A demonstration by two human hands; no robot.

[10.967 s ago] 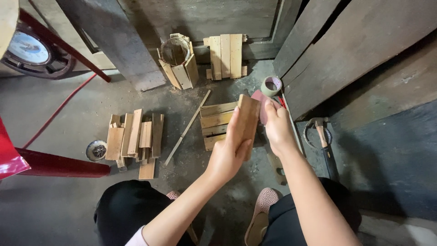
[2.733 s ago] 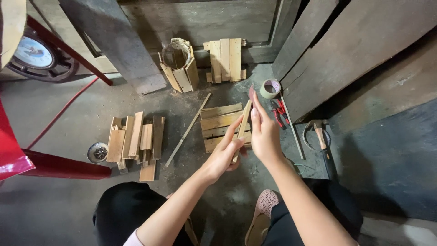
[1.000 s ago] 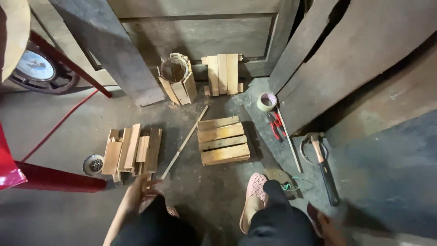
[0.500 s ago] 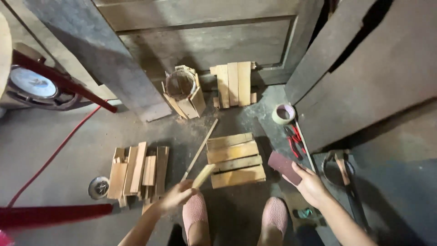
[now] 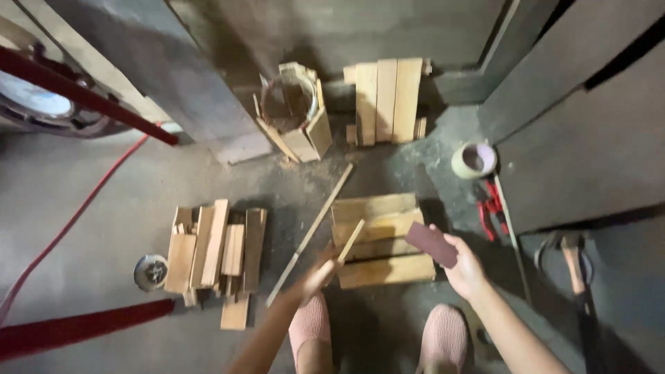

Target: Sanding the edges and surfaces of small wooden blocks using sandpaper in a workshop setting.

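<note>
Head view looks straight down on a grey, dusty concrete floor point(image 5: 83, 208) hemmed in by dark boards leaning on the far and right sides. I see my left hand point(image 5: 315, 273), blurred, with its grip pinched on a thin wooden stick point(image 5: 352, 239) that angles up over a stack of flat planks point(image 5: 377, 239) lying just ahead of my pink slippers point(image 5: 443, 332). My right hand point(image 5: 464, 266) has its grip pressed on a dark reddish sanding block point(image 5: 431, 244), held above the right edge of that stack. A long slat point(image 5: 312, 232) lies diagonally on the floor left of the stack, and a looser pile of short boards point(image 5: 218, 249) sits further left beside a small round tin point(image 5: 150, 271). Near the far wall stand a half-built wooden bucket point(image 5: 291, 111) and a row of upright planks point(image 5: 386, 100). A tape roll point(image 5: 473, 159), red pliers point(image 5: 490, 208) and a hammer point(image 5: 575, 260) lie to the right; a red hose point(image 5: 76, 221) crosses the left side.
</note>
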